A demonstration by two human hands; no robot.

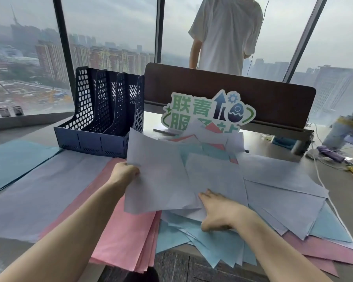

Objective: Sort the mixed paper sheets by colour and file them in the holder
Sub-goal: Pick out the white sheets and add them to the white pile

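A mixed heap of lilac, blue and pink sheets [273, 196] covers the desk's middle and right. My left hand [125, 171] pinches the left edge of a lilac sheet [159, 176] raised off the heap. My right hand [218, 212] lies on the heap, fingers tucked under that sheet's lower right corner. To the left lie sorted stacks: pink [126, 237], lilac [49, 192] and blue [12, 159]. The dark blue mesh holder [102, 110] with three slots stands behind them, holding no sheets.
A brown divider panel [253, 94] with a green-lettered sign [208, 110] stands behind the heap. A person in a white shirt [226, 33] stands past it at the window. Cables [322, 159] lie at the right; two mesh cups [10, 111] sit on the sill.
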